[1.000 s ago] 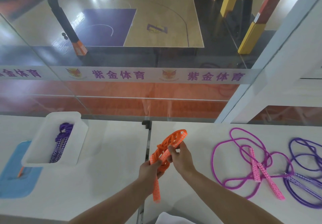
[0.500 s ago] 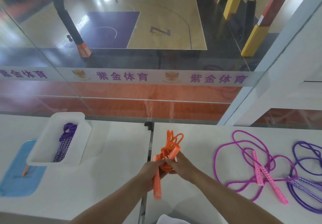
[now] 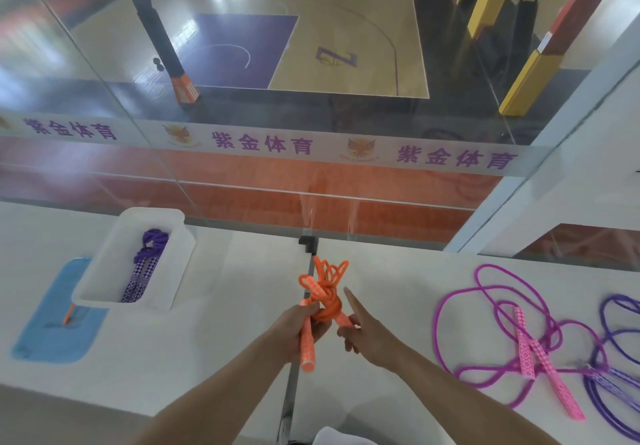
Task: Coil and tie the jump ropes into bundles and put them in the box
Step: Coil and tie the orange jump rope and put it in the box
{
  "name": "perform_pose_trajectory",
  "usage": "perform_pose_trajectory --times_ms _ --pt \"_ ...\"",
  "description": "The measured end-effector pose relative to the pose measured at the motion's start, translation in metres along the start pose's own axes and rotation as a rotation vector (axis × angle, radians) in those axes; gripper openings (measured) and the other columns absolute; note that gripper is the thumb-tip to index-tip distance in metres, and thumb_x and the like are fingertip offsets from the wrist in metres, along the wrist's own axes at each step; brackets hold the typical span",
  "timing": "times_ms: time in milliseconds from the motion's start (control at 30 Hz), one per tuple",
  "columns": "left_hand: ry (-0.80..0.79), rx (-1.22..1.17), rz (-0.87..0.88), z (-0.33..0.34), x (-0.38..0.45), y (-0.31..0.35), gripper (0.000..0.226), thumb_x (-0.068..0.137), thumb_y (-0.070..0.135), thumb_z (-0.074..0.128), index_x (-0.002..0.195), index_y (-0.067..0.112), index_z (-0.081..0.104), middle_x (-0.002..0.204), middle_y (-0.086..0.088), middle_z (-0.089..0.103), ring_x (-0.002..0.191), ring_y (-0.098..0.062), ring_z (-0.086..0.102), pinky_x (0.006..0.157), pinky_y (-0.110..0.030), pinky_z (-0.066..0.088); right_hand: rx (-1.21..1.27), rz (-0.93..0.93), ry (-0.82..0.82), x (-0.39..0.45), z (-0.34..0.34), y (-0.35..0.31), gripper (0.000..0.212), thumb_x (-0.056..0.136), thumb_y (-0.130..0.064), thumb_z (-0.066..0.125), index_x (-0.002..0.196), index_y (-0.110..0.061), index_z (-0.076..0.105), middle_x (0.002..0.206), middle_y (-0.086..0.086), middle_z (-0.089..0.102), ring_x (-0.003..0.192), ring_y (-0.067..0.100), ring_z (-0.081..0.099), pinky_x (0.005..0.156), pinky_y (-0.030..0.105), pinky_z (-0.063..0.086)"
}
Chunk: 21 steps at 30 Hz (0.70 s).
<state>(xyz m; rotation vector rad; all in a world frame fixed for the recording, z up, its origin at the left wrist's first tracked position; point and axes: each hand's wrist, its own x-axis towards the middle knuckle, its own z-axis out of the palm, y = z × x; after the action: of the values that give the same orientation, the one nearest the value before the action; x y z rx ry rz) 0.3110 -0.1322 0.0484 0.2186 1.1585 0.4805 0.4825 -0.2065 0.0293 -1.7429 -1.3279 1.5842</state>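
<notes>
An orange jump rope (image 3: 327,300) is coiled into a knotted bundle above the seam between two white tables. My left hand (image 3: 298,323) grips its handles, one of them pointing down toward me. My right hand (image 3: 363,332) pinches the other handle end beside the knot, index finger stretched out. A white box (image 3: 104,292) at the left holds a tied purple rope bundle (image 3: 147,264). A loose pink-purple rope (image 3: 512,326) lies spread on the right table, and a loose purple rope (image 3: 620,375) lies at the right edge.
A blue mat (image 3: 52,337) lies under the box's near end, with a small orange stick (image 3: 68,314) on it. A glass wall (image 3: 311,167) rises just behind the tables. A white object (image 3: 341,437) shows at the bottom edge.
The orange rope went from wide loops to a tight knotted bundle. My right hand has loosened from the loops and now touches only a handle end, index finger out.
</notes>
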Motion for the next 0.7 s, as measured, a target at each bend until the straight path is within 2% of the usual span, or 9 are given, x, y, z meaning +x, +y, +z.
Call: perform_pose_trajectory --times_ms 67,167,233,300,400,433,500,600,700 --pt "0.043 -0.01 0.065 -0.005 0.005 0.006 0.021 0.099 0.003 0.053 0.117 -0.005 0.059 0.093 -0.019 0.069 0.081 -0.024 0.07 0.072 -0.036 0.061 -0.132 0.052 -0.026 0.002 -0.003 0.008 0.07 0.102 -0.027 0.049 0.15 -0.05 0.004 0.101 -0.003 0.062 0.078 0.009 0.061 0.071 0.02 0.047" --pt "0.154 0.057 0.209 -0.018 0.008 0.026 0.009 0.098 -0.002 0.053 0.1 -0.002 0.062 0.097 -0.021 0.065 0.082 -0.027 0.067 0.071 -0.034 0.06 -0.414 0.061 -0.038 0.0 -0.016 0.028 0.045 0.101 -0.022 0.048 0.146 -0.028 0.042 0.121 0.0 0.06 0.103 0.019 0.06 0.089 0.029 0.046" --pt "0.232 0.113 0.274 -0.032 0.01 0.04 0.01 0.097 -0.003 0.053 0.1 -0.002 0.062 0.1 -0.023 0.068 0.082 -0.028 0.07 0.067 -0.034 0.06 -0.534 0.092 -0.013 -0.002 -0.026 0.039 0.033 0.099 -0.022 0.049 0.133 -0.024 0.052 0.125 0.001 0.061 0.114 0.025 0.058 0.094 0.034 0.044" --pt "0.221 0.251 0.316 -0.042 0.008 0.045 0.014 0.097 -0.001 0.053 0.102 0.003 0.065 0.101 -0.019 0.071 0.084 -0.026 0.072 0.071 -0.034 0.06 -0.569 0.134 0.007 -0.002 -0.029 0.04 0.028 0.099 -0.024 0.049 0.127 -0.026 0.054 0.121 0.0 0.063 0.112 0.025 0.058 0.092 0.035 0.045" --pt "0.262 0.685 0.427 -0.042 0.005 0.041 0.025 0.097 0.007 0.052 0.095 0.028 0.065 0.099 -0.005 0.074 0.088 -0.019 0.072 0.077 -0.037 0.061 -0.587 0.213 -0.038 0.005 -0.023 0.029 0.027 0.1 -0.025 0.049 0.127 -0.023 0.052 0.116 0.003 0.064 0.102 0.024 0.061 0.081 0.032 0.043" --pt "0.272 0.8 0.455 -0.042 0.005 0.038 0.024 0.097 0.012 0.052 0.093 0.033 0.064 0.097 0.0 0.074 0.088 -0.017 0.071 0.077 -0.038 0.061 -0.515 0.259 -0.059 0.008 -0.019 0.025 0.026 0.099 -0.022 0.049 0.124 -0.019 0.052 0.109 0.006 0.065 0.093 0.023 0.064 0.078 0.032 0.046" --pt "0.299 0.946 0.474 -0.044 0.01 0.031 0.017 0.092 0.02 0.053 0.094 0.034 0.063 0.093 0.004 0.073 0.085 -0.015 0.07 0.074 -0.041 0.062 -0.137 0.385 -0.099 0.009 -0.009 0.011 0.025 0.093 -0.009 0.05 0.117 -0.009 0.051 0.097 0.011 0.065 0.08 0.021 0.071 0.08 0.038 0.059" --pt "0.357 1.097 0.486 -0.047 0.017 0.016 0.005 0.091 0.026 0.052 0.088 0.027 0.056 0.088 0.0 0.07 0.08 -0.021 0.069 0.071 -0.039 0.058 0.35 0.533 -0.139 0.009 0.013 -0.014 0.02 0.087 0.003 0.047 0.107 0.003 0.05 0.094 0.021 0.065 0.087 0.033 0.075 0.08 0.042 0.062" --pt "0.365 1.22 0.529 -0.052 0.02 0.001 0.013 0.095 0.026 0.049 0.083 0.023 0.054 0.079 -0.001 0.065 0.07 -0.02 0.063 0.061 -0.034 0.048 0.528 0.571 -0.137 0.013 0.035 -0.031 0.027 0.085 0.0 0.046 0.109 0.011 0.052 0.094 0.021 0.064 0.092 0.038 0.074 0.076 0.041 0.061"
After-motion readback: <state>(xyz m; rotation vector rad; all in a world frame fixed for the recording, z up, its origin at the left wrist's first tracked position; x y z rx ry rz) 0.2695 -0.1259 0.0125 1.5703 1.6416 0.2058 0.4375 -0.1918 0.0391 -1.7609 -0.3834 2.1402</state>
